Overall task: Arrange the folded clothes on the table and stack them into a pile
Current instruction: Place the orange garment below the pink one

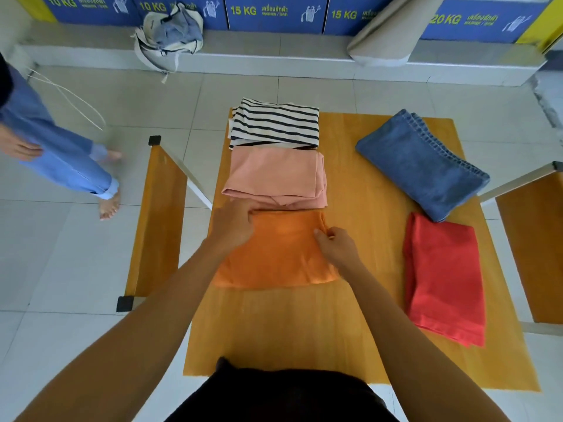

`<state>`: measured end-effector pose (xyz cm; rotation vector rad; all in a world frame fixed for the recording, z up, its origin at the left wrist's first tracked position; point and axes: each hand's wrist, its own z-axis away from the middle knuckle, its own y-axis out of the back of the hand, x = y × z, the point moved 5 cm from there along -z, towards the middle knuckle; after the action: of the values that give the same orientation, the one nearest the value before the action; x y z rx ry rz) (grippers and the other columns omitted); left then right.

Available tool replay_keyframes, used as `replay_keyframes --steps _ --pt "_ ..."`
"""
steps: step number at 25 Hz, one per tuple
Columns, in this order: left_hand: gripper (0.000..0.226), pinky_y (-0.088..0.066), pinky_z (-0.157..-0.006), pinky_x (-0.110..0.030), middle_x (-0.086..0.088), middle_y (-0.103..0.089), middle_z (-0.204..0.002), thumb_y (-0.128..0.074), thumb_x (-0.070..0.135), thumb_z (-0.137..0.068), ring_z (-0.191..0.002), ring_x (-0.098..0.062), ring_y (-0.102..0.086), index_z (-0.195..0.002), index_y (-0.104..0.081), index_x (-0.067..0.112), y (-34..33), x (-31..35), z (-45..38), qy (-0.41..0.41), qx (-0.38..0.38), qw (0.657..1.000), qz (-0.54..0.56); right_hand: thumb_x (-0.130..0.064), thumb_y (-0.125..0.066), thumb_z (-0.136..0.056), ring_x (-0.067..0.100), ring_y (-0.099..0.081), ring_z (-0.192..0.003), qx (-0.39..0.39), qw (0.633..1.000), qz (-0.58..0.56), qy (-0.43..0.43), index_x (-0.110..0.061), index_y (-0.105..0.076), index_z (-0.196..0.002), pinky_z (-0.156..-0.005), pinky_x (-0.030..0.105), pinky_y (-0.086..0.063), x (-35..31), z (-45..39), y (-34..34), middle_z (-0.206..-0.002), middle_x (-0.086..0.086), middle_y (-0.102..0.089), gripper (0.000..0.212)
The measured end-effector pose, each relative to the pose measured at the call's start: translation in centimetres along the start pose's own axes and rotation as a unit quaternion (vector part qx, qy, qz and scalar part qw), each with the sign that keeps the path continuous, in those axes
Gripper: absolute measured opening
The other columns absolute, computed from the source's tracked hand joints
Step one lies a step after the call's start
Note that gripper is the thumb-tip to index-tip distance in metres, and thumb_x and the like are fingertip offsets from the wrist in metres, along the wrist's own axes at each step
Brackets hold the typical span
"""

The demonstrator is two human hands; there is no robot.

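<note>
orange cloth [274,254] lies at the table's [359,300] near left, both hands pinching its far corners, left hand [233,223] and right hand [336,243], apparently to lift it onto a pile.

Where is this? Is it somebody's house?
Probably a laundromat, not a house. Blue signs along the far wall read "10 KG", "15 KG" and "washer", a laundry bag sits below them, and folded clothes lie on the table.

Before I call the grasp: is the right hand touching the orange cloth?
Touching. The head view shows the right hand with its fingers pinching the far right edge of the orange cloth.
</note>
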<state>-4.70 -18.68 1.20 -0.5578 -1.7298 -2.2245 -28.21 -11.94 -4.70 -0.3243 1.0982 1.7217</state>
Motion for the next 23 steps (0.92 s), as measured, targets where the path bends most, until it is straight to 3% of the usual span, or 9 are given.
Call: replay_keyframes --steps 2,4,6,9,13,16,20,23 --pt "0.037 -0.043 -0.105 -0.045 -0.007 -0.062 -0.128 -0.049 0.015 -0.092 -0.123 -0.031 -0.055 -0.128 -0.059 0.017 -0.2 0.1 -0.6 -0.016 0.060 0.997 -0.041 -0.035 -0.056 -0.096 0.021 -0.055 -0.081 0.022 1.000 -0.010 -0.007 -0.008 -0.058 -0.100 -0.061 0.031 -0.039 0.0 -0.7 -0.6 -0.082 -0.002 -0.057 0.028" --pt "0.046 -0.018 -0.119 -0.052 -0.007 -0.036 -0.154 -0.041 0.033 -0.098 -0.146 -0.032 -0.025 -0.143 -0.043 0.024 -3.2 -0.1 1.3 -0.033 0.022 0.995 -0.088 -0.031 -0.057 -0.095 0.021 -0.055 -0.080 0.037 0.999 0.000 -0.006 -0.007 -0.058 -0.100 -0.059 0.030 -0.039 0.3 -1.1 -0.9 -0.082 0.000 -0.058 0.025" --pt "0.060 0.005 -0.119 -0.053 -0.006 -0.002 -0.165 -0.023 0.055 -0.098 -0.151 -0.029 0.006 -0.153 -0.019 0.032 -6.8 -1.0 4.2 -0.034 -0.035 0.990 -0.133 -0.029 -0.058 -0.094 0.024 -0.056 -0.081 0.054 0.998 0.017 0.000 -0.006 -0.060 -0.098 -0.064 0.031 -0.041 0.4 -1.4 -0.9 -0.085 0.003 -0.061 0.023" --pt "0.069 0.010 -0.118 -0.056 -0.003 0.018 -0.163 -0.005 0.065 -0.092 -0.149 -0.028 0.021 -0.154 0.004 0.036 -9.2 -2.3 5.3 -0.026 -0.065 0.980 -0.184 -0.027 -0.059 -0.094 0.027 -0.061 -0.085 0.074 0.997 0.027 0.003 -0.007 -0.063 -0.099 -0.070 0.036 -0.049 0.3 -1.5 -0.8 -0.089 0.007 -0.065 0.021" --pt "0.068 0.010 -0.116 -0.060 -0.004 0.021 -0.162 -0.013 0.063 -0.095 -0.147 -0.029 0.024 -0.154 0.006 0.035 -8.8 -1.9 4.0 -0.014 -0.091 0.979 -0.182 -0.029 -0.057 -0.095 0.028 -0.063 -0.088 0.084 0.996 0.034 -0.006 -0.010 -0.063 -0.104 -0.075 0.040 -0.053 -0.1 -0.8 -0.7 -0.095 0.008 -0.067 0.022" --pt "0.066 0.006 -0.117 -0.059 -0.005 0.012 -0.164 -0.023 0.057 -0.098 -0.149 -0.029 0.018 -0.155 -0.005 0.029 -8.3 -0.2 4.5 -0.009 -0.111 0.987 -0.114 -0.026 -0.054 -0.095 0.025 -0.065 -0.089 0.101 0.995 0.013 -0.019 -0.014 -0.062 -0.107 -0.074 0.040 -0.056 0.1 0.8 0.1 -0.099 0.004 -0.067 0.020" --pt "0.055 -0.009 -0.120 -0.055 -0.005 -0.009 -0.164 -0.032 0.043 -0.101 -0.152 -0.023 0.004 -0.152 -0.025 0.022 -7.7 4.8 5.3 -0.064 -0.086 0.994 0.018 -0.027 -0.055 -0.094 0.016 -0.063 -0.081 0.141 0.990 -0.025 -0.016 -0.018 -0.064 -0.103 -0.065 0.032 -0.052 1.5 3.3 1.6 -0.096 -0.002 -0.068 0.015" --pt "0.048 -0.014 -0.120 -0.051 -0.008 -0.019 -0.162 -0.036 0.032 -0.101 -0.151 -0.023 -0.006 -0.147 -0.037 0.018 -8.4 9.2 6.6 -0.128 -0.093 0.986 0.050 -0.026 -0.059 -0.092 0.015 -0.062 -0.086 0.185 0.981 -0.057 0.000 -0.017 -0.069 -0.101 -0.072 0.028 -0.046 2.9 5.6 3.7 -0.094 -0.005 -0.068 0.016"
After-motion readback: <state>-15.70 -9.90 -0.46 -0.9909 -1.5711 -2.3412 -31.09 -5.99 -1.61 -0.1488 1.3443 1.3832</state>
